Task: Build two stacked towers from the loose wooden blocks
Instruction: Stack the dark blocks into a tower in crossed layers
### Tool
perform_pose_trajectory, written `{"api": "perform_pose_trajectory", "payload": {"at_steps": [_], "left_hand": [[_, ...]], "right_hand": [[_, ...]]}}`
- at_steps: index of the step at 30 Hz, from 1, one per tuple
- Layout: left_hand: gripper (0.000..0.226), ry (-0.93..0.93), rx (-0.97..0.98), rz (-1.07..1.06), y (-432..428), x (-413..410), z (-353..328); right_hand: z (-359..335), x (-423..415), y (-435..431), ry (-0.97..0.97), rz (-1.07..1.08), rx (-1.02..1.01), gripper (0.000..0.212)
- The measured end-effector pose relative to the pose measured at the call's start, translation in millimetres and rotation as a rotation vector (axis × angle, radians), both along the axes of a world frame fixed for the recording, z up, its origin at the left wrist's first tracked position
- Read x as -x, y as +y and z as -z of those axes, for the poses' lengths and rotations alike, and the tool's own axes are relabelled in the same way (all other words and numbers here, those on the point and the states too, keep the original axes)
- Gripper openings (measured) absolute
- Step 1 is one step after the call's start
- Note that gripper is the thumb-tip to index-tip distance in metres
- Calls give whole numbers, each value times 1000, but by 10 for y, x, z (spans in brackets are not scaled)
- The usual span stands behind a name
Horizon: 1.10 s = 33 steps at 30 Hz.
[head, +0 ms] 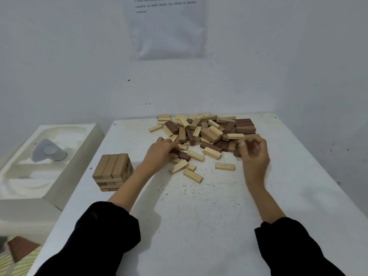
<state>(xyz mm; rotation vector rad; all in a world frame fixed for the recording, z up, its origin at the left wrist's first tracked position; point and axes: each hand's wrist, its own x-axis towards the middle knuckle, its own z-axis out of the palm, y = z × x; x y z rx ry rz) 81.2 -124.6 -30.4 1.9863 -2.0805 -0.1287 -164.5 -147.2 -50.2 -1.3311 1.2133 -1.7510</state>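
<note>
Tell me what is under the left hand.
A dark brown block pokes out from under the left hand, on the table. Its covered end and anything else beneath the palm cannot be seen.

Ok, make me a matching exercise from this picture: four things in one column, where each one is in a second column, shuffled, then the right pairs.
Things
1. stacked tower
2. pile of loose blocks
3. sheet of paper
4. left hand

Places
A. on the wall above the table
B. holding a dark brown block at the pile's near edge
C. on the table's left side, apart from the pile
D. at the table's far end, by the wall

Pairs: 1-C, 2-D, 3-A, 4-B
</note>
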Motion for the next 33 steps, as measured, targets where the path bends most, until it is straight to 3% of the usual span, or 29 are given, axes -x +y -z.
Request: {"api": "perform_pose_trajectory", "payload": {"at_steps": [4,8,16,22,29,33], "left_hand": [[25,-11,0,-14,-2,38,14],[25,-49,87,-37,2,93,77],[27,108,239,87,137,300,-14],[20,203,222,159,309,341,-63],[22,206,117,154,648,357,-46],[23,235,98,140,829,327,23]], "right_hand": [[149,336,-174,303,183,-75,28],[239,439,-302,483,173,-162,30],[203,364,-363,818,149,-86,29],[190,396,-357,688,110,-113,30],[181,501,-61,471,193,-16,34],[197,575,130,395,137,27,32]]}}
